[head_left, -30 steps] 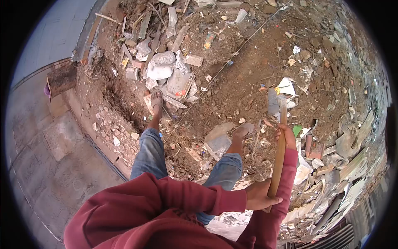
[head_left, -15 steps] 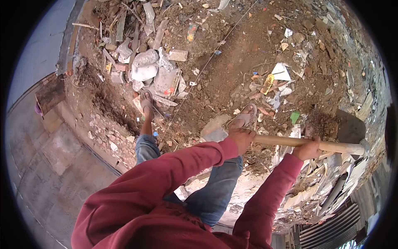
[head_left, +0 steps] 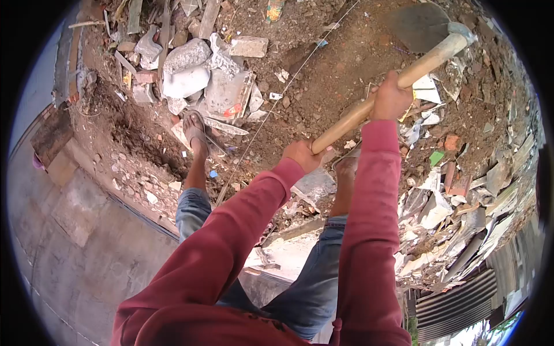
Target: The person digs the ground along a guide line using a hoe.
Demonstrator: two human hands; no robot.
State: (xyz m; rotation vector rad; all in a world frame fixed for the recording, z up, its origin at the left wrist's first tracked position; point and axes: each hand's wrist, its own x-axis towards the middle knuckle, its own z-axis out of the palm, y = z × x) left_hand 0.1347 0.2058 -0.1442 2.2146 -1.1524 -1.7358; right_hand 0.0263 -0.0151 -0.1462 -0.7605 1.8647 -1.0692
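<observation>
A hoe point(head_left: 355, 118) with a thick wooden handle and a broad grey metal blade point(head_left: 418, 27) slants up to the right across the view. My left hand point(head_left: 302, 155) is wrapped round the handle's lower end. Farther up, toward the blade, my right hand point(head_left: 393, 97) grips the same handle. The blade is over brown soil point(head_left: 346, 63) at the upper right; whether it touches the ground I cannot tell. Below the handle, my right foot is partly hidden by the right sleeve point(head_left: 378, 173).
Concrete chunks point(head_left: 187, 83) and a brick-like block point(head_left: 249, 46) lie beside my left foot point(head_left: 195, 127). A thin string point(head_left: 277, 104) runs across the soil. Broken debris point(head_left: 438, 207) covers the right side, near corrugated sheets point(head_left: 456, 305). Paved ground point(head_left: 86, 230) lies left.
The hoe has swung from the right side up to the upper right, its blade now farther from my body. Both hands moved with it, the right one rising most.
</observation>
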